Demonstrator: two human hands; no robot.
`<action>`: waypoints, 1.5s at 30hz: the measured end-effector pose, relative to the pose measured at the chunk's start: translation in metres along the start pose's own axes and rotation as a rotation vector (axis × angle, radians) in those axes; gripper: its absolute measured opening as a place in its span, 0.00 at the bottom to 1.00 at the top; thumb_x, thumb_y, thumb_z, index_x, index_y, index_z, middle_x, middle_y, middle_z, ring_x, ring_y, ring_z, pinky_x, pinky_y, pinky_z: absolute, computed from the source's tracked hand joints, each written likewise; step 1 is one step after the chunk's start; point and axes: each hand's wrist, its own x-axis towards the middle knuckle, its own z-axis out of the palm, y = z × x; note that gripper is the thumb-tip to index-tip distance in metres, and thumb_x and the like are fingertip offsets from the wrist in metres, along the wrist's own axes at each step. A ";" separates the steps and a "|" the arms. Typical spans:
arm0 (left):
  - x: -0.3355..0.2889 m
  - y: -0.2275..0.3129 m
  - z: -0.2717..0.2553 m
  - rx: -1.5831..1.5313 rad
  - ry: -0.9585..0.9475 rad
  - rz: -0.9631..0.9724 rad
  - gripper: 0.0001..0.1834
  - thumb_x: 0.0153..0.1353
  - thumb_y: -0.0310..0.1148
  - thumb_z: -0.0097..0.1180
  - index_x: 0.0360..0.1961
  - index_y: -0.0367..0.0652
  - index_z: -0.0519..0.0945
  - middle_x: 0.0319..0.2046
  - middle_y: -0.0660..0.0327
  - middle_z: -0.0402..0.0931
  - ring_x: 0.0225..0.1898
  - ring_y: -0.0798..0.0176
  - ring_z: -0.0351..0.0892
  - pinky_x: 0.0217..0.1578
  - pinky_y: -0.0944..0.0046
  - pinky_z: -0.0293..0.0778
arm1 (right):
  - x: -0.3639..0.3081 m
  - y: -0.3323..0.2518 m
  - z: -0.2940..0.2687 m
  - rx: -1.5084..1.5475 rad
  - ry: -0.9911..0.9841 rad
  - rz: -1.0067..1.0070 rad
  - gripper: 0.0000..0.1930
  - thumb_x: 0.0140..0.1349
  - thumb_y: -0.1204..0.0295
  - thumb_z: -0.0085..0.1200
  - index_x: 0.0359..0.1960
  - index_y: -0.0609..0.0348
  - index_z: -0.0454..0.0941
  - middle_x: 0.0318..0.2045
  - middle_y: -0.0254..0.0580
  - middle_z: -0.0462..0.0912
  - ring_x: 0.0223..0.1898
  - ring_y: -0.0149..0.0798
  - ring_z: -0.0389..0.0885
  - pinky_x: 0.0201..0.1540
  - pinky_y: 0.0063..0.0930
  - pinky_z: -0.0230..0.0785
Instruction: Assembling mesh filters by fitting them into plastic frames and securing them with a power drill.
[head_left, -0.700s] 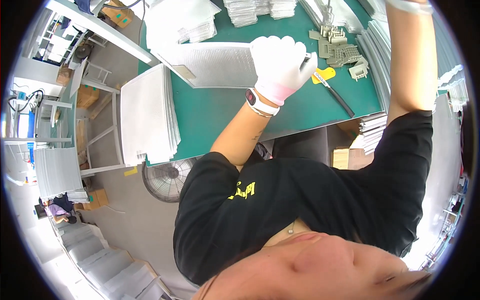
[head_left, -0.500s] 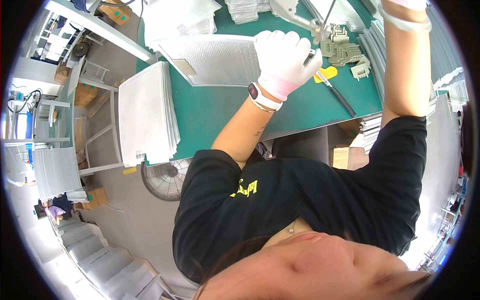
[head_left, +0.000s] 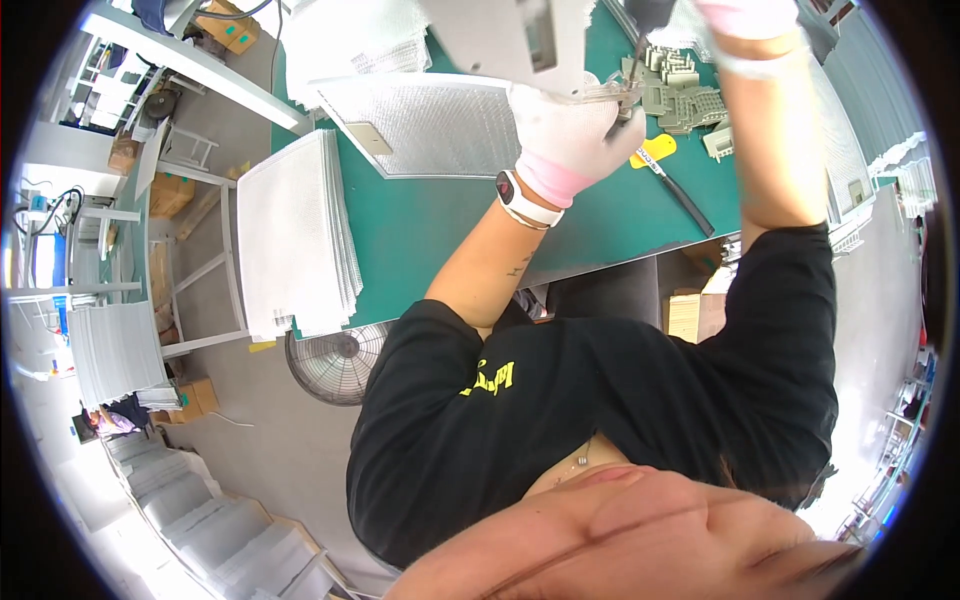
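Observation:
My left hand [head_left: 570,130], in a white glove with a pink cuff, is closed around the right end of a framed silver mesh panel [head_left: 430,125]. The panel has a small beige plate near its left end. A grey jointed tool arm [head_left: 510,40] hangs over that hand and partly hides its fingers. Its metal tip meets a dark bit beside my thumb. My right hand [head_left: 750,18], gloved too, is raised at the top edge by a dark tool body [head_left: 652,12]. Blur and the picture edge hide its fingers, so its grip does not show.
Beige-green plastic parts [head_left: 685,105] lie in a heap right of my left hand. Nearby are a yellow tag [head_left: 655,150] and a black-handled tool [head_left: 685,205]. Stacked mesh sheets [head_left: 290,230] hang over the green table's [head_left: 450,225] left edge. A floor fan [head_left: 340,362] stands below.
The grey tool arm has come down and toward me, over my left hand. My right hand has moved left. My left hand stays on the panel with little movement.

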 end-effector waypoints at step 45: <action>-0.175 0.043 -0.118 -0.047 -0.334 0.104 0.15 0.49 0.46 0.69 0.23 0.52 0.76 0.18 0.66 0.67 0.22 0.54 0.70 0.30 0.51 0.64 | -0.023 0.006 0.047 -0.783 0.155 -0.646 0.05 0.68 0.71 0.55 0.42 0.55 0.76 0.31 0.36 0.79 0.24 0.23 0.75 0.20 0.12 0.64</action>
